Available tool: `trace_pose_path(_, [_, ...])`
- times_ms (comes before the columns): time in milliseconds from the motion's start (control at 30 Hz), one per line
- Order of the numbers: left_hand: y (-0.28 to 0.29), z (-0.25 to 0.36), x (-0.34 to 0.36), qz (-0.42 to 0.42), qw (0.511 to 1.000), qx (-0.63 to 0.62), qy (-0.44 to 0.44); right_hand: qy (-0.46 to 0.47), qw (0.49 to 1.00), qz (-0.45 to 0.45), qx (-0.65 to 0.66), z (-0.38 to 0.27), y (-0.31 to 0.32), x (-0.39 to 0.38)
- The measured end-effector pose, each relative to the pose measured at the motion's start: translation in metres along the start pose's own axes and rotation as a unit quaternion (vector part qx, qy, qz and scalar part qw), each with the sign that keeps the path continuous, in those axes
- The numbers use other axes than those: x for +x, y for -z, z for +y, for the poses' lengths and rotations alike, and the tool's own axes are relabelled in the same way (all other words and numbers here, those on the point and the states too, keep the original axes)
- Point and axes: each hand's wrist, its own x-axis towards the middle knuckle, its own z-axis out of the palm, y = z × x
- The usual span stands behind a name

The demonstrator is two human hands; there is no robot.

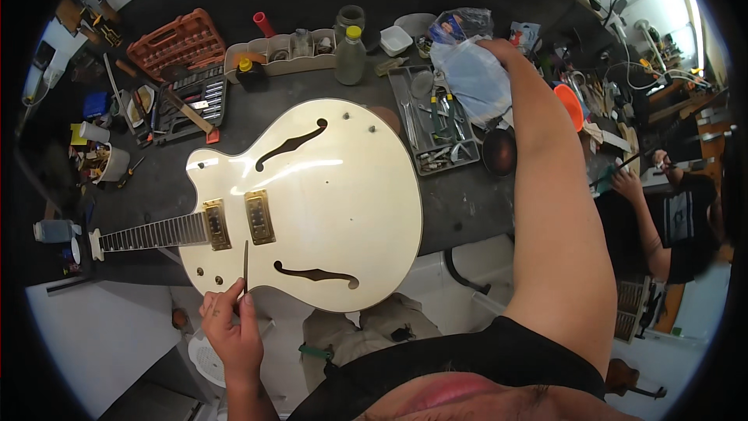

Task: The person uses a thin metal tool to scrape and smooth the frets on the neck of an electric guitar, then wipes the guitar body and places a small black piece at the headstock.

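Observation:
A cream hollow-body electric guitar (343,187) lies face up on the dark bench, its neck pointing left. It has two gold-framed pickups (260,217), dark f-shaped holes and no strings that I can see. Below the pickups, at the guitar's near edge, my left hand (232,323) pinches a thin dark stick-like tool (246,267), upright over the body; its exact kind is unclear. My right arm stretches far across the bench. There my right hand (500,51) grips the top of a light blue cloth (472,82), its fingertips partly hidden.
Beside the cloth stand a grey tool tray (421,157) with pliers, a dark round bowl (499,153) and a clear bottle with yellow cap (351,58). An orange tool case (178,45) and a hammer (193,115) lie back left. Another person (662,218) works at right.

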Motion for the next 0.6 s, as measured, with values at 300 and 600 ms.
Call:
trace_pose_path(300, [-0.001, 0.003, 0.004, -0.008, 1.0, -0.029, -0.008, 0.002, 0.956, 0.284, 0.065, -0.004, 0.031, -0.002])
trace_pose_path(600, [-0.001, 0.004, 0.006, -0.016, 0.999, -0.04, 0.008, -0.004, 0.923, 0.25, 0.292, -0.095, 0.081, -0.026])
